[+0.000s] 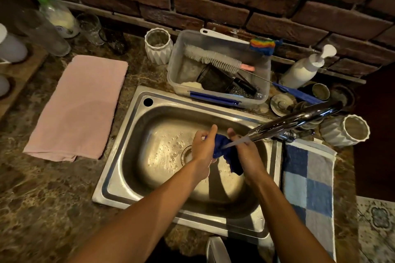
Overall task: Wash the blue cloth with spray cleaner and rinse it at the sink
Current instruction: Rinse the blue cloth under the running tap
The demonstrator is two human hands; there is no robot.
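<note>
Blue cloth [226, 153] gripped by left hand [203, 148], right hand [248, 153], under faucet [292, 121] stream.

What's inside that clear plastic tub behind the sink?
The clear tub holds a white bottle brush, a dark mesh cup, steel wool and something pale. The tub's bottom under them is covered.

No text, brand, number or sign can be read anywhere in view. The pump bottle [303, 69] shows a plain white side, and a mark on the plastic bottle [61, 18] at back left is too blurred to make out.
</note>
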